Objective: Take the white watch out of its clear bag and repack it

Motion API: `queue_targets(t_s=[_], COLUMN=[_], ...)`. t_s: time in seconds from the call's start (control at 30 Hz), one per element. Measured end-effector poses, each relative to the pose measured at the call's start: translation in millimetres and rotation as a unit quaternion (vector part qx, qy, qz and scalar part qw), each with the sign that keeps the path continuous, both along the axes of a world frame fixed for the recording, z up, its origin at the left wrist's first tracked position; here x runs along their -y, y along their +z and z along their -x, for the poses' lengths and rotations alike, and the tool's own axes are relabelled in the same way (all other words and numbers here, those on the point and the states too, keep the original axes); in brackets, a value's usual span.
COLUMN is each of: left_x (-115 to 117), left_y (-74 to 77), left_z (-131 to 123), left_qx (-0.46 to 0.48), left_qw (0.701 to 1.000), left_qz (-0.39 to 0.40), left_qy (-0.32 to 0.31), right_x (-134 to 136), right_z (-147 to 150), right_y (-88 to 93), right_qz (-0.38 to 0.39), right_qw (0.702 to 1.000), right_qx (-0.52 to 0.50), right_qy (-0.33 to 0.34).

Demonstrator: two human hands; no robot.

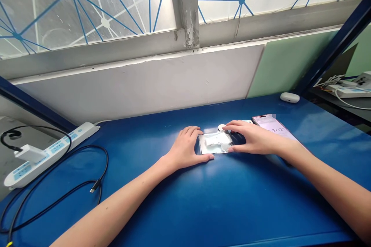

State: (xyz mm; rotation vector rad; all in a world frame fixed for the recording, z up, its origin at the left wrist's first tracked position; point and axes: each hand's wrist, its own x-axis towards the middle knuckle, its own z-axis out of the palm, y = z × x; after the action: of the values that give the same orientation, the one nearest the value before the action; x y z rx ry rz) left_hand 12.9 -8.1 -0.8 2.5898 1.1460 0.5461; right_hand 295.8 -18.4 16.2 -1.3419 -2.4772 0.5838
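A flat clear plastic packet (pixel 209 144) with whitish contents lies on the blue table between my two hands. My left hand (pixel 185 147) rests around its left end, with the fingers at the far corner and the thumb stretched along the near edge. From the right, my right hand (pixel 252 137) spans the packet's other end between fingers and thumb. Its fingertips touch a white disc (pixel 222 127) at the far edge, while the thumb is at a second pale disc (pixel 225 147) on the near side. What lies under the right palm is mostly hidden.
Beyond my right wrist lies a phone (pixel 274 126) with a lit timer screen. A white earbud case (pixel 290 97) sits at the back right. On the left are a white power strip (pixel 55 152), a plugged-in charger (pixel 31 154) and a looped black cable (pixel 108 158).
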Motion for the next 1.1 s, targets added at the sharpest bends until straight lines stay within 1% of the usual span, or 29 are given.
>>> queue_targets(t_s=[0.2,0.33,0.5,0.6,0.77,0.87,1.1], left_x=[1.4,1.7,2.2,1.8,-1.9,-3.4,-1.6], left_y=[0.9,0.2,0.5,2.5,4.9,3.9,-2.4], left_z=[-0.1,0.0,-0.6,-0.3,2.1,2.5,1.7], left_qx=[-0.009,-0.009,-0.005,-0.005,0.009,0.021,0.029], left_qw=[1.000,1.000,1.000,1.000,0.999,0.999,0.999], left_qz=[-0.013,-0.015,-0.010,-0.001,0.040,0.045,0.027], left_qy=[-0.015,-0.008,-0.010,-0.007,0.012,0.014,0.013], right_x=[0.0,0.4,-0.9,-2.2,-5.1,-5.7,-5.4], right_z=[-2.0,-4.1,-6.4,-7.6,-8.7,-8.6,-9.5], right_y=[-0.5,-1.1,-3.2,-3.6,-2.9,-2.2,-4.9], right_qz=[-0.005,-0.014,-0.005,-0.002,-0.006,-0.004,-0.004], right_qw=[1.000,1.000,1.000,1.000,1.000,1.000,1.000], right_qx=[0.007,0.009,0.017,0.008,-0.001,-0.004,0.007], right_qy=[0.006,0.023,0.003,0.002,0.007,0.007,0.014])
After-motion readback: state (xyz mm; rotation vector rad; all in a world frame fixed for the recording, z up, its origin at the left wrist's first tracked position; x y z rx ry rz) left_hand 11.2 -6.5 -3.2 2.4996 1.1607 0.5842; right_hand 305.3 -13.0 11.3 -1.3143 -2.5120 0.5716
